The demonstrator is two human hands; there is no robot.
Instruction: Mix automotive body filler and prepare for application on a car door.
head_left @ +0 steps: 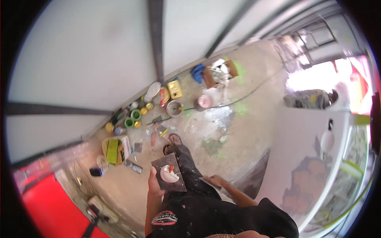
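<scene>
My left hand is closed on the edge of a dark, flat mixing board, its thumb lying along the top. A mound of white putty sits in the middle of the board, with an orange-red dab of paste on it. To the right, my right hand grips a thin, flat putty spreader beside my thigh, apart from the board. Part of the spreader is hidden by the fingers.
At my right stands a white vehicle panel with grey patches. Along the wall are green cans, a yellow tin, a bucket and an open cardboard box. Another box lies at left. A cable crosses the floor.
</scene>
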